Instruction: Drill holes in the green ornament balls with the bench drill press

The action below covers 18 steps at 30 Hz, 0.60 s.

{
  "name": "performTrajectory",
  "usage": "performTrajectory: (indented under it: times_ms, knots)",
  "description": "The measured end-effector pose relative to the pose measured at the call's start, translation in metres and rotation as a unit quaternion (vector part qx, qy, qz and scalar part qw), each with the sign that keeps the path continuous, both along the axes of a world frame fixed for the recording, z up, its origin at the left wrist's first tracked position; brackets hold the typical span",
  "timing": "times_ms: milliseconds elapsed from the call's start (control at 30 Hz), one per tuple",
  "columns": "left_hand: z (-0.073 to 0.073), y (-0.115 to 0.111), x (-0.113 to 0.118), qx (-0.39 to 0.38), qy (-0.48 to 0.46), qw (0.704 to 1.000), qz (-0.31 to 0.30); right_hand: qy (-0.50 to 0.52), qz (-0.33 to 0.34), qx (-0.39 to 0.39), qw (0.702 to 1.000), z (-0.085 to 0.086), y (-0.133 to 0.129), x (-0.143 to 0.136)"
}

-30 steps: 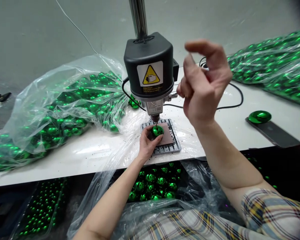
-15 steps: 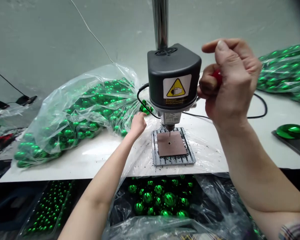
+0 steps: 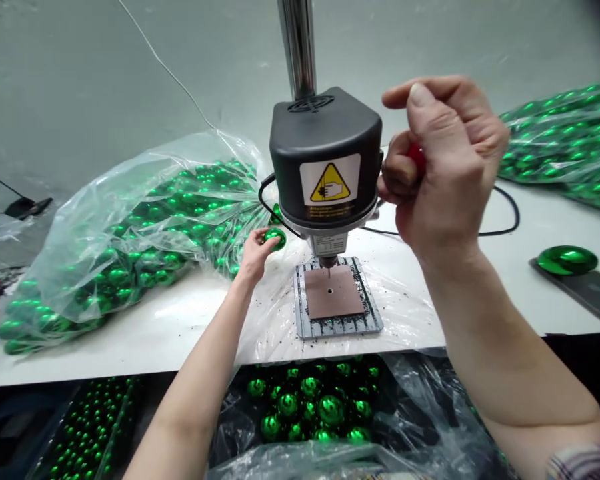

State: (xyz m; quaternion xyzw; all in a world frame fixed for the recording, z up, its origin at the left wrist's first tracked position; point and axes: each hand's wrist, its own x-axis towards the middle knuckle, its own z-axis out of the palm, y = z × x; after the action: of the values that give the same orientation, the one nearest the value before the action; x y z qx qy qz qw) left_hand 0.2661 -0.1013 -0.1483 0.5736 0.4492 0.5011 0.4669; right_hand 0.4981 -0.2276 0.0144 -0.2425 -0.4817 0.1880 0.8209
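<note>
With the drill bit [image 3: 329, 272] as the clock's centre, a dark object [image 3: 27, 207] lies blurred near the left edge, just past nine. Below, at eight, a tray of small green beads [image 3: 93, 427] is cut off by the bottom edge. At nine, a clear bag of green balls [image 3: 130, 247] sprawls over the worktop [image 3: 165, 333], its film masking many of them. Close in at nine, the left hand [image 3: 254, 257] has its fingers clamped on a green ball [image 3: 276, 240], which they partly cover; it is beside the drill press [image 3: 325, 160]. Under the bit, a brown board [image 3: 335, 303] with one hole sits on a slotted plate [image 3: 305, 329]. At six, larger green balls [image 3: 310, 407] lie half in shadow below the worktop. At two, the right hand [image 3: 447, 167] has its lower fingers curled round a red knob [image 3: 418, 159], mostly hidden; whether thumb and forefinger touch, I cannot tell. At three, a shiny green piece [image 3: 567, 259] rests on a phone-like slab [image 3: 590, 293]. Another bag [image 3: 565, 143], at two, runs out of view.
</note>
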Motion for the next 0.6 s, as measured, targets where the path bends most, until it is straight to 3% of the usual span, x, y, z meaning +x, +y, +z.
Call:
performTrajectory:
  times_ms: [100,200,267,433,600]
  knots:
    - [0.011,-0.053,-0.015,-0.092,-0.060,0.992,-0.055,-0.002,0.003,-0.001,1.000,0.000,0.000,-0.001]
    - [0.015,-0.101,-0.013,-0.084,-0.048,0.989,-0.111,-0.007,0.023,0.005,1.000,0.001,-0.002,-0.001]
    - [0.011,-0.121,-0.004,-0.066,-0.026,0.987,-0.141,-0.004,0.028,0.010,1.000,0.002,-0.003,-0.001]
    - [-0.007,-0.132,0.021,-0.037,0.056,0.983,-0.168,0.000,0.023,-0.025,0.999,0.004,-0.005,-0.002]
    - [-0.017,-0.129,0.032,-0.010,0.077,0.990,-0.121,0.000,0.033,-0.041,0.999,0.005,-0.007,-0.003]
